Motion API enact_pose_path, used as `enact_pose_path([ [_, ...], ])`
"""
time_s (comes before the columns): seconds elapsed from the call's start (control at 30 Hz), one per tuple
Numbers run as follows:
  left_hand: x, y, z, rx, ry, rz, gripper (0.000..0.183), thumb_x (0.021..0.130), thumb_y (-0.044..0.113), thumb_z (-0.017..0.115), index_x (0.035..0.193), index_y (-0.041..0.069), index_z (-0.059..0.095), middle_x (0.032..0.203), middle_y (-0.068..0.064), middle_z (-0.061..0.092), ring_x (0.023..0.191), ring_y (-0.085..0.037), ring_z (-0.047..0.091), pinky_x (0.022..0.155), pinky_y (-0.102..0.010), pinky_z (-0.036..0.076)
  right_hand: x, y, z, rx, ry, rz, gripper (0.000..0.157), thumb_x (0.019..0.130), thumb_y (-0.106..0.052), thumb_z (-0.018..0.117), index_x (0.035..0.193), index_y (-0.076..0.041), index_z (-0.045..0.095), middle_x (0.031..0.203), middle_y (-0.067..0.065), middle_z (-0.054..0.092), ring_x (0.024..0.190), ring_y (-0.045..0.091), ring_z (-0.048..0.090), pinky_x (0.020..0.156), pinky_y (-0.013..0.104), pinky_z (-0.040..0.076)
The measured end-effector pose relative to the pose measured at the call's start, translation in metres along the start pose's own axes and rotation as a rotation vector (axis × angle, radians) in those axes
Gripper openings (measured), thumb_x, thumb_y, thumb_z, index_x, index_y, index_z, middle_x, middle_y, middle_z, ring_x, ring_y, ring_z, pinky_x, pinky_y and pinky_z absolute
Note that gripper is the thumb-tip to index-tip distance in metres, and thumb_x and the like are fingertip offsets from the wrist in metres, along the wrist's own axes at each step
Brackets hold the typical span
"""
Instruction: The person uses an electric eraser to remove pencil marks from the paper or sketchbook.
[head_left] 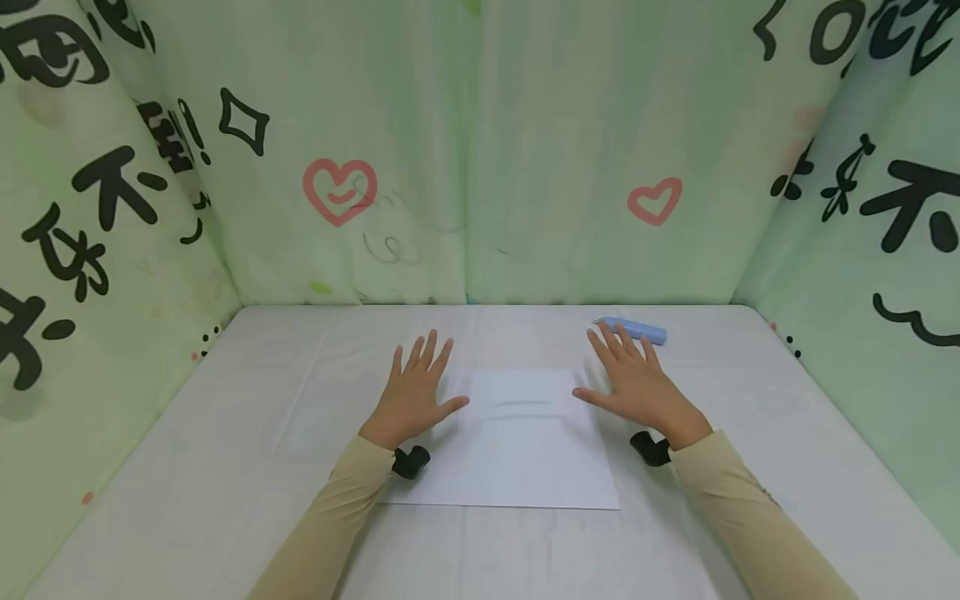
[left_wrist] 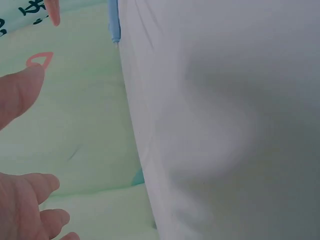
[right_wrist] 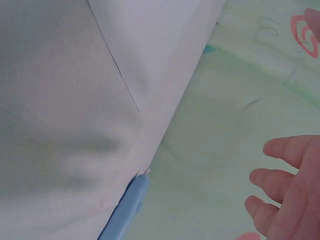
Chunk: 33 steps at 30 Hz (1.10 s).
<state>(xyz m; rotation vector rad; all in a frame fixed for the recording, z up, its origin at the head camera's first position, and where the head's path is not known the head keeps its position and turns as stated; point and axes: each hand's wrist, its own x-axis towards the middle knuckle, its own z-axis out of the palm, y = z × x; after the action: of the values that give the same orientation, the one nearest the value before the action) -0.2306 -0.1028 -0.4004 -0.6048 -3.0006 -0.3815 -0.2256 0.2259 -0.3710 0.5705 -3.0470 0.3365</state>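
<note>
A white sheet of paper (head_left: 525,467) with faint curved creases near its far side lies flat on the white table. My left hand (head_left: 414,400) is held over the paper's left edge, fingers spread and holding nothing. Past the right edge, my right hand (head_left: 637,387) is spread the same way, also with nothing in it. Just beyond its fingertips lies a thick light-blue pen-shaped tool (head_left: 637,330), partly covered by them in the head view. The right wrist view shows this blue tool (right_wrist: 127,207) with its thin tip toward the paper.
The white-covered table (head_left: 285,375) ends at a pale green curtain (head_left: 540,150) with hearts and black markings. Similar green side curtains (head_left: 90,333) stand on the left and right. Each wrist wears a black camera mount (head_left: 411,462).
</note>
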Motion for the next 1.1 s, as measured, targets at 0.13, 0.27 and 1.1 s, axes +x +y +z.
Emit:
enact_pose_path([
  [0.13, 0.004, -0.001, 0.0, -0.012, 0.021, 0.026, 0.086, 0.089, 0.055, 0.052, 0.152, 0.014, 0.011, 0.159, -0.013, 0.003, 0.148, -0.031, 0.003, 0.117, -0.055, -0.002, 0.002, 0.001, 0.0, -0.001, 0.0, -0.003, 0.094, 0.087, -0.059, 0.052, 0.151, -0.003, 0.012, 0.158, 0.019, 0.006, 0.145, 0.041, 0.002, 0.112, 0.063, 0.0],
  [0.27, 0.009, -0.002, -0.002, 0.005, 0.033, 0.05, 0.085, 0.09, 0.053, 0.053, 0.152, 0.014, 0.011, 0.159, -0.014, 0.004, 0.147, -0.032, 0.003, 0.117, -0.055, -0.002, 0.003, 0.003, 0.002, 0.001, 0.005, -0.009, 0.094, 0.087, -0.06, 0.051, 0.151, -0.003, 0.012, 0.158, 0.018, 0.005, 0.145, 0.04, 0.001, 0.112, 0.063, 0.001],
  [1.1, 0.044, 0.007, -0.017, 0.141, 0.064, 0.122, 0.084, 0.091, 0.056, 0.049, 0.152, 0.011, 0.013, 0.158, -0.017, 0.009, 0.147, -0.031, 0.008, 0.117, -0.056, 0.004, 0.025, 0.003, -0.002, -0.015, -0.012, 0.031, 0.093, 0.089, -0.06, 0.048, 0.151, -0.005, 0.008, 0.158, 0.019, 0.005, 0.146, 0.039, 0.001, 0.112, 0.064, 0.0],
])
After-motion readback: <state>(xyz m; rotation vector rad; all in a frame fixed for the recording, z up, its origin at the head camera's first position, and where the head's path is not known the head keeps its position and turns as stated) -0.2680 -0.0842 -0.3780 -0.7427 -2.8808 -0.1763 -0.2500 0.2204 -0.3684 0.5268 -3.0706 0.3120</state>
